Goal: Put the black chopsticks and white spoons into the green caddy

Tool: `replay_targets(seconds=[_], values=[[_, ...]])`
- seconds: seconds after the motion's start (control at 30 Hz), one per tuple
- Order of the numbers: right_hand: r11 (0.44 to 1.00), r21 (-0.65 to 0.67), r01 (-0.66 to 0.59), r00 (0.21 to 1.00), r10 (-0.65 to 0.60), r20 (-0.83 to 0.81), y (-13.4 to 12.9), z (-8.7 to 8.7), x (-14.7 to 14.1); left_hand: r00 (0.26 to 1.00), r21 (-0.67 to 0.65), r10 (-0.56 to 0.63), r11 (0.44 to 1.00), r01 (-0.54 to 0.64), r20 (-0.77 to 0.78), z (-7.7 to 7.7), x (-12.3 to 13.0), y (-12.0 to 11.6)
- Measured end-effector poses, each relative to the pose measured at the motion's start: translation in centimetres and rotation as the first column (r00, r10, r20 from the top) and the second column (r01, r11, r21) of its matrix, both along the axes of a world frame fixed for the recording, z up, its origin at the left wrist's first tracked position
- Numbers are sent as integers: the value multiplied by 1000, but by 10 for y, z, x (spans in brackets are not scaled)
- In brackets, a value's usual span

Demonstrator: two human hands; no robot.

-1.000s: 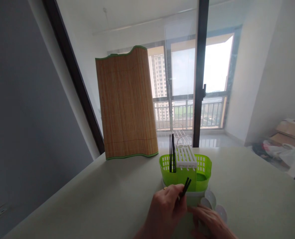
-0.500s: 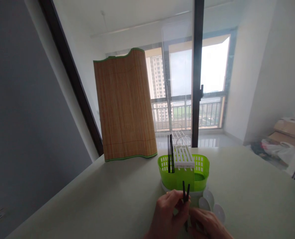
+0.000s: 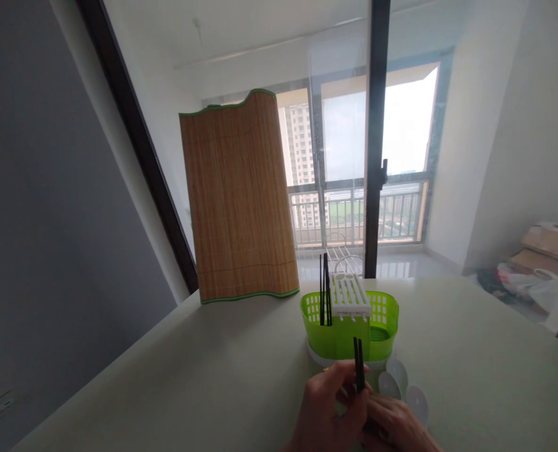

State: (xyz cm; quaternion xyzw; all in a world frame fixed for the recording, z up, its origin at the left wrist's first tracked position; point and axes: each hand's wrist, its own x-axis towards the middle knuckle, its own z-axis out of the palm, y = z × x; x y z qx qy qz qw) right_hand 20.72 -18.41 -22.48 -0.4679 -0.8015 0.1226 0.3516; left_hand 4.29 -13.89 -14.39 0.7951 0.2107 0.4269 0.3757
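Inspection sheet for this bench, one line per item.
Surface: smooth pale tabletop.
Job's things: black slender chopsticks in hand; more black sticks stand in the left side of a lime-green plastic basket with a white slotted rack; three white rounded spoon-like pieces lie beside it, lower parts partly hidden.
Clutter: brown cardboard boxes and plastic bags, off the table at right.
Hands: left grips chopsticks; right close against it, grip hidden.
Cables: nothing seen.
Surroundings: green-edged bamboo mat standing; dark-framed glass behind.

Hands [image 3: 330, 405] with chopsticks [image 3: 358, 364] (black), green basket [image 3: 344, 340]
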Motion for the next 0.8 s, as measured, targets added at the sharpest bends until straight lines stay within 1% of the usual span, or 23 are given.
replay_targets(seconds=[0.1,0.17,0.27,0.37,0.43,0.5,0.53,0.6,0.7,0.8], values=[[1000,-11,5,1000,-5,3,1,-5,0,998,5,-60,998,60,-13,0,0,1],[1000,-24,3,1000,-3,0,1,-7,0,997,20,-76,997,77,-29,0,-1,2],[999,-52,-15,999,14,-35,2,-8,0,997,51,-38,998,42,-74,0,0,2],[998,-56,-2,998,-1,-56,2,-11,0,989,104,18,995,-3,-145,-3,1,4],[999,-47,17,999,-19,-31,4,-14,0,984,154,43,988,-16,-171,-4,1,5],[999,-32,30,999,-29,15,5,-15,1,986,215,53,976,-18,-159,-1,-1,6],[999,-16,37,999,-36,37,5,-14,2,988,239,62,971,-27,-141,4,-3,7],[999,20,48,997,-49,66,4,-10,3,991,244,96,967,-71,-91,20,-10,12],[996,76,50,995,-56,83,1,-2,5,978,183,208,962,-205,4,55,-25,28],[991,130,38,991,-54,122,-1,4,6,938,168,332,923,-345,99,89,-33,56]])
